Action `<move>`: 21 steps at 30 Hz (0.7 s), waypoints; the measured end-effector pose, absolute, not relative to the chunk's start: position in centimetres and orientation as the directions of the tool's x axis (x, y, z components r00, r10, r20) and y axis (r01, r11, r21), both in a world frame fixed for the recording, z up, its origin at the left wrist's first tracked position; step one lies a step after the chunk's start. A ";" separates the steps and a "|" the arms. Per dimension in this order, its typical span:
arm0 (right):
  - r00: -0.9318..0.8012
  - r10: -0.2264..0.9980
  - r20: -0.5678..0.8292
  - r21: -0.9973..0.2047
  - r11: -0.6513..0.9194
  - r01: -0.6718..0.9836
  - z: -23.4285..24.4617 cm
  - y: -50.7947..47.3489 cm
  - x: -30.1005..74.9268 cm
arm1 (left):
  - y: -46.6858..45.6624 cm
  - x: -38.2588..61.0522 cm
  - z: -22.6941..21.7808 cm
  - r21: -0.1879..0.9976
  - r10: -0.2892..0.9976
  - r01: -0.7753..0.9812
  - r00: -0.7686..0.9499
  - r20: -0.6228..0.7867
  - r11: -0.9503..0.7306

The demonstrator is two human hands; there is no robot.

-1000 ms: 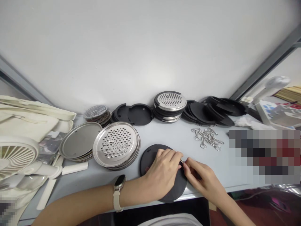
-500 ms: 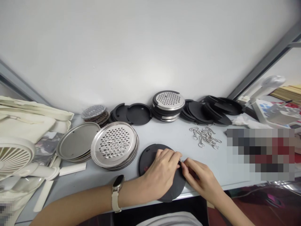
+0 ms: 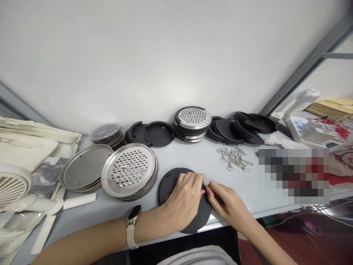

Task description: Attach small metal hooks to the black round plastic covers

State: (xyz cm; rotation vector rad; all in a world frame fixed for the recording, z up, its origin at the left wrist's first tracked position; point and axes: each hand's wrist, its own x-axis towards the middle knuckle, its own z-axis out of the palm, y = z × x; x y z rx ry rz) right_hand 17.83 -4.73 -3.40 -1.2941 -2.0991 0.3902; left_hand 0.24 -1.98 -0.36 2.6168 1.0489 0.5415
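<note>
A black round disc (image 3: 168, 182) lies flat at the front edge of the grey table (image 3: 198, 158). My left hand (image 3: 184, 200) rests on top of it, fingers curled, fingertips at the disc's right rim. My right hand (image 3: 227, 205) meets it there, pinching a small metal clip (image 3: 204, 183) against the rim. Both hands touch the disc and almost touch each other. A watch (image 3: 132, 219) sits on my left wrist.
Left of the disc are a stack of perforated metal plates (image 3: 129, 169) and a stack of plain metal plates (image 3: 84, 167). Along the wall stand black discs (image 3: 157, 133), a grater stack (image 3: 193, 123) and more black parts (image 3: 242, 129). Loose metal clips (image 3: 234, 159) lie to the right. A white fan (image 3: 13, 187) stands far left.
Both hands stay on the black disc at its right rim. The view has shifted slightly, so everything sits a little further left in the picture.
</note>
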 end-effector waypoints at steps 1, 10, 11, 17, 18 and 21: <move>-0.316 0.890 0.327 -0.566 0.453 0.689 -3.3 -4.6 17.8 | -2.0 0.3 -0.4 0.373 0.712 0.614 0.660 0.241 -0.696; -0.313 0.840 0.444 -0.513 0.524 0.679 -3.5 -5.1 18.0 | -2.0 0.2 -0.5 0.369 0.709 0.616 0.669 0.222 -0.696; -0.310 0.841 0.444 -0.517 0.523 0.678 -3.5 -5.1 18.0 | -2.0 0.2 -0.5 0.372 0.709 0.615 0.671 0.215 -0.695; -0.302 0.863 0.405 -0.554 0.495 0.670 -3.5 -5.0 18.0 | -2.1 0.3 -0.7 0.380 0.714 0.616 0.667 0.214 -0.690; -0.300 0.864 0.403 -0.555 0.492 0.671 -3.5 -5.0 18.0 | -2.1 0.3 -0.7 0.379 0.713 0.615 0.667 0.219 -0.692; -0.299 0.859 0.415 -0.538 0.497 0.681 -3.5 -5.1 18.1 | -2.1 0.3 -0.7 0.378 0.708 0.610 0.669 0.224 -0.696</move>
